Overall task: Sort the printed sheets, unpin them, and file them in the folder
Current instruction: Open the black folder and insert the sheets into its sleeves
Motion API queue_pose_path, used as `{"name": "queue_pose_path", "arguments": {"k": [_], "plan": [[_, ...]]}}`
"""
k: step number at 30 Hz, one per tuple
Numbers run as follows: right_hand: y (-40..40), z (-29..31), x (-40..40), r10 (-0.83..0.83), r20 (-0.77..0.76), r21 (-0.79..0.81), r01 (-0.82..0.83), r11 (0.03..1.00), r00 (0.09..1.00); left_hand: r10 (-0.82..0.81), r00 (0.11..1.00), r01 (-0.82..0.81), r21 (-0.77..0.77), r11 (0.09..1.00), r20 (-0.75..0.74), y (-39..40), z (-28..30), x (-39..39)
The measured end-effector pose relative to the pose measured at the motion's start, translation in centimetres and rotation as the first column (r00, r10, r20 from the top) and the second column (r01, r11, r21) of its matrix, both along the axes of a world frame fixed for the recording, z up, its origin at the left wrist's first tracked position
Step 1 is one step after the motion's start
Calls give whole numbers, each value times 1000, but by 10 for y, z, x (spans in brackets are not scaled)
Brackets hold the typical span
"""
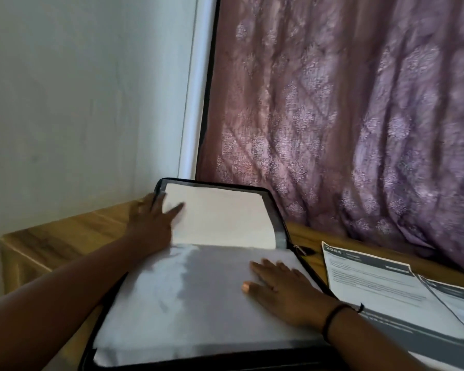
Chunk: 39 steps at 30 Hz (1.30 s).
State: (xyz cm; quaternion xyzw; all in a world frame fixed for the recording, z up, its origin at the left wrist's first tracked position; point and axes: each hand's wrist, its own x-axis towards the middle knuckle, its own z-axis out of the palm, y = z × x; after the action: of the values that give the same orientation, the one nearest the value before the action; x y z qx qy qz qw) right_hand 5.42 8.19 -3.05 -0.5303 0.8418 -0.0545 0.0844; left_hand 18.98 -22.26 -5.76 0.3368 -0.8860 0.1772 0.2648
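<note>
A black-edged zip folder (281, 226) lies open on the wooden table (65, 234), its far flap raised and lined with a white sheet (220, 218). The near half is covered by a translucent grey-white pocket (185, 298). My left hand (152, 223) rests with spread fingers on the left edge of the raised flap and its sheet. My right hand (279, 285) lies flat, palm down, on the near pocket. Printed sheets (378, 285) with dark header bars lie on the table right of the folder, overlapping one another.
A pale wall stands at the left, close behind the table's far edge. A purple patterned curtain (359, 116) hangs behind the folder and sheets. The folder's zip pull (302, 249) sticks out at its right hinge.
</note>
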Motion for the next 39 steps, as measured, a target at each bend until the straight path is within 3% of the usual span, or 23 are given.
{"name": "queue_pose_path", "arguments": {"k": [2, 4, 5, 10, 12, 14, 17, 19, 24, 30, 34, 36, 39], "plan": [[3, 0, -1, 14, -1, 6, -14, 1000, 1000, -158, 949, 191, -101, 976, 272, 16, 20, -4], [6, 1, -1, 33, 4, 18, -33, 999, 999, -248, 858, 252, 53, 966, 450, 37, 50, -15], [6, 2, -2, 32, 7, 17, -32, 999, 999, -244, 866, 177, 189, 966, 436, 47, 63, -24], [5, 5, 0, 29, 6, -1, -29, 1000, 1000, -210, 935, 138, 252, 958, 286, 96, 100, -84], [6, 8, 1, 26, 7, 24, -26, 999, 1000, -176, 929, 74, 303, 950, 326, 106, 90, -106], [6, 6, 1, 26, -16, 41, -25, 999, 1000, -123, 919, 23, 261, 965, 374, 115, 69, -122], [4, -1, -3, 24, -12, 60, -24, 998, 1000, -102, 951, 15, 289, 957, 291, 109, 31, -133], [0, -4, -8, 20, -8, 86, -19, 996, 1000, -113, 959, -9, 426, 905, 259, 98, 22, -138], [-2, -9, -12, 36, -21, 110, -34, 993, 999, -184, 863, -196, 648, 736, 470, 82, 40, -160], [-3, -4, -12, 44, 9, 70, -44, 997, 999, -134, 949, -57, 574, 817, 285, 84, 13, -153], [14, 21, -36, 96, 179, -151, -69, 986, 979, -111, 961, -41, 529, 848, 252, 95, 19, -149], [31, 33, -65, -12, 259, -322, 98, 942, 966, -93, 975, -10, 454, 891, 203, 97, 19, -146], [70, 33, -125, -345, 41, -295, 342, 892, 938, -76, 987, 36, 266, 963, 143, 101, 20, -142]]}}
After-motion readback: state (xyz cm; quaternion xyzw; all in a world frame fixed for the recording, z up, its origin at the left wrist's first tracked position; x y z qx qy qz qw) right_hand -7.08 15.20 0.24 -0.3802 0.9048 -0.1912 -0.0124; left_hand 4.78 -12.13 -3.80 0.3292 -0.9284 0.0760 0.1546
